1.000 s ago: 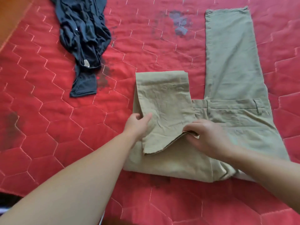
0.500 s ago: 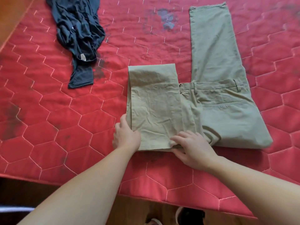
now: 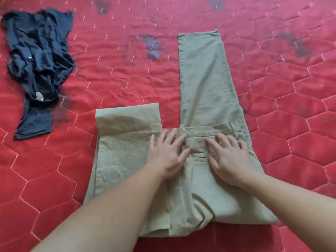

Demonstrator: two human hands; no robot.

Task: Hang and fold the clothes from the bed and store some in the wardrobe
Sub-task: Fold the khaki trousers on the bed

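Khaki trousers [image 3: 203, 84] lie flat on the red quilted bed cover [image 3: 112, 73]. One leg stretches straight away from me. The other leg is folded back into a rectangle on the left. My left hand [image 3: 167, 155] presses flat, fingers spread, on the edge of the folded leg near the crotch. My right hand [image 3: 229, 159] presses flat on the seat of the trousers just below the waistband and a back pocket. Neither hand grips the cloth.
A crumpled dark navy garment [image 3: 38, 66] lies at the far left of the bed. Dark stains mark the cover in several spots. The bed cover spreads wide to the right and behind the trousers.
Both hands let go of the folded leg's hem at the near edge and moved up to the trousers' middle, now lying flat. The camera has moved closer over the bed.
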